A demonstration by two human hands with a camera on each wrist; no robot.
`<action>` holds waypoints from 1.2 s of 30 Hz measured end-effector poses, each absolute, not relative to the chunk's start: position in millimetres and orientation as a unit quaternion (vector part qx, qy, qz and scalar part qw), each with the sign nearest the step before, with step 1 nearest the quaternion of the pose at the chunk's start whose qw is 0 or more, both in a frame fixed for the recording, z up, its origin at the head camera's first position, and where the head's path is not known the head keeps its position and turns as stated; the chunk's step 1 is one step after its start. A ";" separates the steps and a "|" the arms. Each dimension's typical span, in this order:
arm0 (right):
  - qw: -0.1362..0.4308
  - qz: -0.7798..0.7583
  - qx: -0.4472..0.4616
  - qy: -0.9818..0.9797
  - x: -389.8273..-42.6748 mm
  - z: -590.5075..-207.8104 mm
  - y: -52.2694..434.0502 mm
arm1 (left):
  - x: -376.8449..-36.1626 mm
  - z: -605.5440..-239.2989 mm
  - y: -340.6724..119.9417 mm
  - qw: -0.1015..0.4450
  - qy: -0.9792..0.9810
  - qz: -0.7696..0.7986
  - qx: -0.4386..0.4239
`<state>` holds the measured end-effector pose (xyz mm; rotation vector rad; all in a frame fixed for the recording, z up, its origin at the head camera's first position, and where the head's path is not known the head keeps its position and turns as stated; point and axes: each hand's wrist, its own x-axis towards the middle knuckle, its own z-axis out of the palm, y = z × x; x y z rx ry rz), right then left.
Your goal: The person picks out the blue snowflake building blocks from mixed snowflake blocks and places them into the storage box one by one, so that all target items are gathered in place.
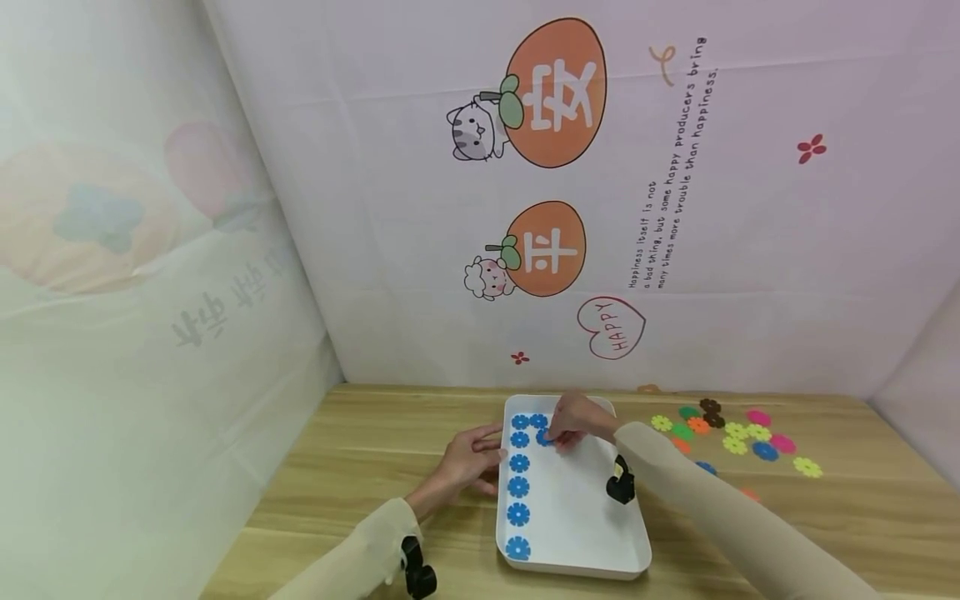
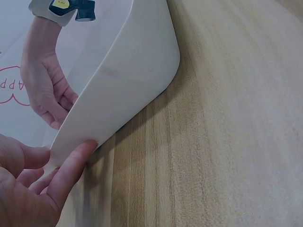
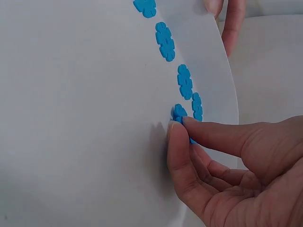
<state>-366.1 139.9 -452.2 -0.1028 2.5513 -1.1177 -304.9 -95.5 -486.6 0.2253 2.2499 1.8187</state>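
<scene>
Both hands work at a white tray (image 1: 592, 533) on the wooden table (image 1: 337, 500). Nearest, the left hand (image 1: 468, 462) rests with relaxed fingers (image 2: 71, 165) against the tray's outer wall. Just past it, inside the tray, a column of blue flower-shaped pieces (image 1: 519, 487) runs along the wall beside that hand. At the far end of the column the right hand (image 1: 577, 423) pinches one blue piece (image 3: 179, 113) between thumb and forefinger, low against the tray floor; it is flat, bright blue, with rounded notched petals. Beyond the right arm, loose mixed-colour pieces (image 1: 738, 437) lie scattered.
</scene>
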 end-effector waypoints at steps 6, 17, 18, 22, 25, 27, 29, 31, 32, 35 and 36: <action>0.168 -0.381 -0.041 0.908 -365.8 -453.3 138.4 | -304.1 -485.9 -95.6 0.121 0.768 0.623 0.083; 0.155 -0.362 -0.047 0.918 -366.1 -456.1 135.6 | -302.9 -484.0 -95.1 0.121 0.766 0.625 0.085; 0.155 -0.363 -0.049 0.917 -366.0 -455.8 135.7 | -302.8 -483.8 -95.1 0.122 0.766 0.625 0.085; 0.156 -0.367 -0.055 0.915 -364.5 -450.5 136.4 | -302.4 -482.4 -95.4 0.121 0.768 0.623 0.086; 0.158 -0.374 -0.054 0.912 -363.0 -442.8 137.8 | -301.9 -481.5 -95.8 0.119 0.770 0.621 0.085; 0.161 -0.380 -0.052 0.909 -362.3 -438.1 139.7 | -301.6 -481.4 -96.0 0.118 0.772 0.619 0.084; 0.164 -0.391 -0.047 0.905 -362.3 -434.4 142.5 | -301.4 -481.4 -96.1 0.118 0.772 0.619 0.083; 0.165 -0.399 -0.045 0.901 -362.7 -432.3 146.0 | -301.7 -481.9 -96.0 0.117 0.772 0.619 0.083; 0.166 -0.402 -0.048 0.899 -363.2 -431.8 147.8 | -301.7 -482.0 -95.8 0.117 0.772 0.619 0.083; 0.170 -0.408 -0.058 0.895 -364.3 -431.1 153.8 | -301.4 -481.9 -95.3 0.118 0.772 0.619 0.083; 0.172 -0.408 -0.063 0.895 -364.4 -430.8 155.9 | -301.4 -481.8 -95.1 0.118 0.772 0.619 0.084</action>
